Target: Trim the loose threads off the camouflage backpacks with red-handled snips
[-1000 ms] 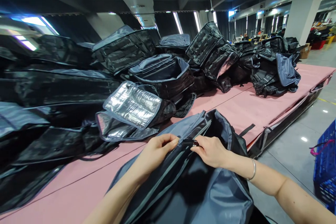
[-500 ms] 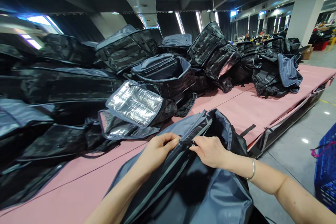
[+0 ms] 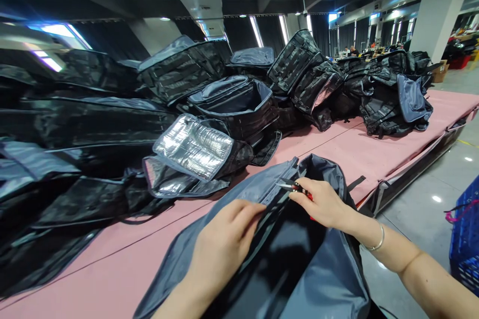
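Observation:
A large black bag with grey lining (image 3: 318, 279) stands open right in front of me. Along its opening runs an edge with a dark zipper strip. My left hand (image 3: 228, 234) pinches that edge between thumb and fingers, left of the opening. Small red-handled snips (image 3: 295, 187) are in the closed fingers of my right hand (image 3: 325, 202). Their pointed metal tips face left, just over the bag's edge. A bracelet circles my right wrist. Most of the snips' handle is hidden inside the hand.
Black camouflage bags (image 3: 179, 70) are heaped across the pink-covered table (image 3: 142, 254). One bag shows a silver foil lining flap (image 3: 194, 147). A blue plastic crate (image 3: 466, 234) stands on the floor at right. Far back, people sit near a pillar (image 3: 439, 10).
My right hand has moved up and right, and the snips' blades now show. My left hand has shifted slightly toward me along the bag's edge.

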Action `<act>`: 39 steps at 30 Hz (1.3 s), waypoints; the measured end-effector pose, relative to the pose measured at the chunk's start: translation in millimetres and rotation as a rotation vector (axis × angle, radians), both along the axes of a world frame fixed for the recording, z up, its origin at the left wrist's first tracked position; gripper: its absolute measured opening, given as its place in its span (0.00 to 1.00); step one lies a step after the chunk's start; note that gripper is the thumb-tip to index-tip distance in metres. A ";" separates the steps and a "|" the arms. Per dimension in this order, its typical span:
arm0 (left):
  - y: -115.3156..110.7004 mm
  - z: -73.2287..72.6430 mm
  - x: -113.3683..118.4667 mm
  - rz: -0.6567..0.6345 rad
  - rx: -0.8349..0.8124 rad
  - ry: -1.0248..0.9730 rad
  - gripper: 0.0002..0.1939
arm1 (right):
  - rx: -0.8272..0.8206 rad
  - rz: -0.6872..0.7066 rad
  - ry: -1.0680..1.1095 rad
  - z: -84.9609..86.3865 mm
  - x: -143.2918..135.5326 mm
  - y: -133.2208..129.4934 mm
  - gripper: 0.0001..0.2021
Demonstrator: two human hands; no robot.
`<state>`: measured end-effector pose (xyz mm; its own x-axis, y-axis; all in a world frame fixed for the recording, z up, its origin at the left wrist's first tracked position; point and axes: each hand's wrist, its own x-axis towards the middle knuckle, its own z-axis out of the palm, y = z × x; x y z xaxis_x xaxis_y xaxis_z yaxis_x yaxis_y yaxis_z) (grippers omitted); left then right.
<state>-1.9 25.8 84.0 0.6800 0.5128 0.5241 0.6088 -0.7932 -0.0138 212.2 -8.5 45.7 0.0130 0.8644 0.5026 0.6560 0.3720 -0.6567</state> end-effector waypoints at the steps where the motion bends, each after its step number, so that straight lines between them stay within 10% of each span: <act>1: -2.9 -1.2 1.1 -0.064 0.179 0.057 0.11 | -0.017 -0.015 -0.062 0.9 0.8 -2.7 0.12; 6: -11.1 -4.1 8.8 -0.198 0.674 0.251 0.10 | -0.073 -0.040 -0.294 3.2 -1.8 -13.1 0.13; 23: -12.4 -7.9 7.4 -0.200 0.718 0.261 0.10 | -0.094 -0.017 -0.341 -1.5 -3.9 -7.3 0.13; 39: 0.8 1.0 31.3 0.105 0.005 -0.053 0.11 | -0.139 0.034 -0.127 -2.7 1.8 -7.6 0.15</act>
<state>29.5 26.7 85.0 0.5937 0.5773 0.5605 0.6888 -0.7248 0.0169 214.0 -16.0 43.0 -0.0733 0.9246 0.3738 0.7252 0.3067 -0.6164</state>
